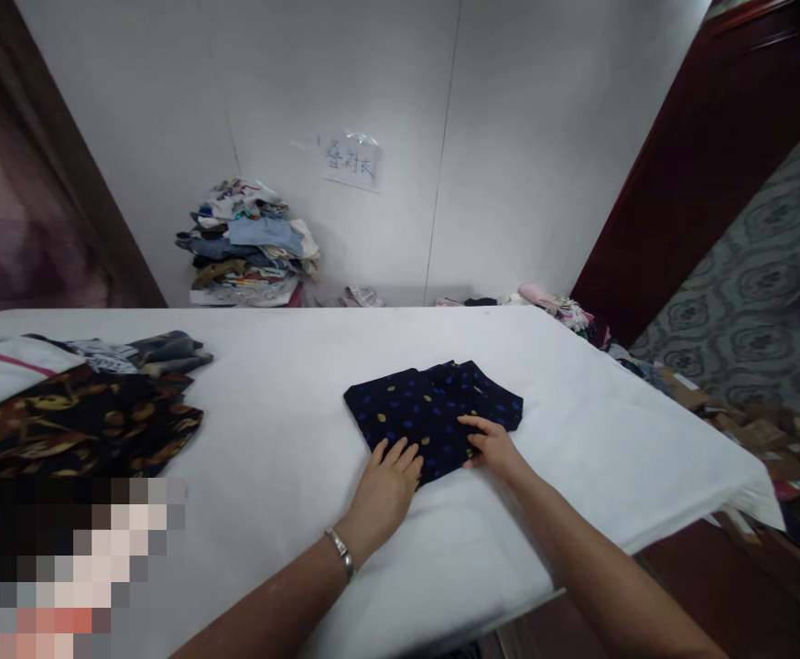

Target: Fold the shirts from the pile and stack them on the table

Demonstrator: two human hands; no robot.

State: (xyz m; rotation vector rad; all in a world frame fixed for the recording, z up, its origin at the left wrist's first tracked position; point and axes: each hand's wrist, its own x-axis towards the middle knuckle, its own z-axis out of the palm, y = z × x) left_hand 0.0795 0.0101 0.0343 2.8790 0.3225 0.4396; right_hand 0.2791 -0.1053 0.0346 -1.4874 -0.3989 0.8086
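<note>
Folded dark-blue shirt (pixel 433 412) with small coloured dots lies near the middle of the white table (pixel 290 430), close to the near edge. Both hands rest flat on its near edge, seemingly pressing the folds down: the left hand (pixel 384 485) with fingers spread and extended, the right hand (pixel 492 444) with fingers laid loosely over the cloth, gripping nothing. A patterned brown garment (pixel 84 421) lies well apart at the left, partly cut off by the frame. A clothes pile (pixel 249 243) stands against the wall; its separate pieces are hard to tell apart.
</note>
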